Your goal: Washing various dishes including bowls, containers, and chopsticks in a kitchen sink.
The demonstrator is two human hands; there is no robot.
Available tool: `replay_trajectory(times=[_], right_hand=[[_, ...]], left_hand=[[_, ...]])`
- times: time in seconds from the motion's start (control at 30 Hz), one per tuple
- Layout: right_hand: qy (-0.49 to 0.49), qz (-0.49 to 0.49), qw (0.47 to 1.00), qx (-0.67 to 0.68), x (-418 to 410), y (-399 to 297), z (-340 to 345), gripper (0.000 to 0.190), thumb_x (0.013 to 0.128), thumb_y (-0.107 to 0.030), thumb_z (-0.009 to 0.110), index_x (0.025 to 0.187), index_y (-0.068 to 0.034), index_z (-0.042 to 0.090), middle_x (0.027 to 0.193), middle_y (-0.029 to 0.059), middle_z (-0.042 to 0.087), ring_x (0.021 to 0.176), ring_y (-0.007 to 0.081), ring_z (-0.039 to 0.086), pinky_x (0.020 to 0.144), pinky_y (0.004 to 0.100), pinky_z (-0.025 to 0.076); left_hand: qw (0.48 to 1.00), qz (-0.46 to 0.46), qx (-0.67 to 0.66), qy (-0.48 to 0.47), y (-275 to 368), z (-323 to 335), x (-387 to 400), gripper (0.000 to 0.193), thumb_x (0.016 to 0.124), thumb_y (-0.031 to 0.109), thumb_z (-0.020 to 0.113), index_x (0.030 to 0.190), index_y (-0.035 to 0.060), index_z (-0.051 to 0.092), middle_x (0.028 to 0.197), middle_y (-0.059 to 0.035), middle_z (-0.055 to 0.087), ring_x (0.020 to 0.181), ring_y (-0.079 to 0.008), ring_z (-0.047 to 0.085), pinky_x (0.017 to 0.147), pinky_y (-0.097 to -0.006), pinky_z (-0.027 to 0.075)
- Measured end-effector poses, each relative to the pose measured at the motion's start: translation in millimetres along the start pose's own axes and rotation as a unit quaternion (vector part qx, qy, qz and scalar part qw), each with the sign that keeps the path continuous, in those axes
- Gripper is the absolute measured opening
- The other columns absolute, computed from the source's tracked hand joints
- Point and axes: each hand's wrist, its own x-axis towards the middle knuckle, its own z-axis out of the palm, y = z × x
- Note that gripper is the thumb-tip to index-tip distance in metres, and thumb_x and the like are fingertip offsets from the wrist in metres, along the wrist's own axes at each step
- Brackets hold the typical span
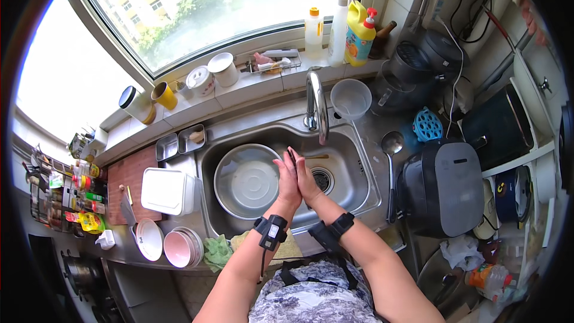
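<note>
My left hand [288, 179] and my right hand [308, 184] are pressed together, palm to palm, above the sink [354, 188]. Their fingers point toward the faucet. A narrow dark strip [292, 156] shows between the fingertips; whether it is an object or a shadowed gap I cannot tell. Below and left of the hands, a wide stainless steel basin [246, 179] sits in the sink. The drain strainer [322, 180] is just right of my right hand. Beyond the fingertips curves the chrome faucet [319, 103], with no water plainly visible from its spout.
At left are a white lidded container [162, 190], a wooden cutting board [117, 172] with a knife [127, 210], and stacked bowls [178, 249]. A ladle [391, 161] and a dark grey appliance [459, 188] stand right. Bottles [358, 36] line the windowsill.
</note>
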Motion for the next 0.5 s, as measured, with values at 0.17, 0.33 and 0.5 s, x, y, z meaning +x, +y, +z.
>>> replay_trajectory(times=[0.17, 0.33, 0.5], right_hand=[[-0.027, -0.046, 0.998, 0.039, -15.4, -48.6, -5.8, 0.05, 0.087, -0.045, 0.043, 0.109, -0.001, 0.053, 0.111, 0.014, 0.056, 0.105, 0.0202, 0.051, 0.09, 0.0286, 0.037], [0.096, 0.03, 0.992, 0.073, -1.2, -23.9, -27.9, 0.041, 0.084, -0.042, 0.051, 0.085, -0.001, 0.057, 0.07, 0.0078, 0.063, 0.064, 0.0161, 0.06, 0.063, 0.027, 0.046], [0.205, 0.016, 0.969, 0.14, 8.8, -27.3, -52.7, 0.036, 0.085, -0.038, 0.051, 0.077, -0.002, 0.049, 0.057, 0.0044, 0.051, 0.054, 0.0135, 0.053, 0.054, 0.0267, 0.045]], left_hand=[[0.992, -0.012, -0.122, 0.038, 1.1, 4.1, 4.7, 0.069, 0.084, 0.063, 0.016, 0.118, 0.0055, 0.033, 0.104, -0.003, 0.041, 0.104, -0.0151, 0.038, 0.094, -0.0285, 0.029], [0.964, -0.057, -0.229, -0.12, -13.4, 2.1, 4.2, 0.06, 0.087, 0.056, 0.024, 0.109, 0.0034, 0.043, 0.093, -0.0045, 0.053, 0.096, -0.0162, 0.048, 0.09, -0.027, 0.035], [0.975, -0.187, -0.116, -0.014, -20.7, -21.3, -0.3, 0.054, 0.089, 0.049, 0.034, 0.109, 0.0012, 0.048, 0.1, -0.008, 0.054, 0.1, -0.0186, 0.05, 0.089, -0.0299, 0.038]])
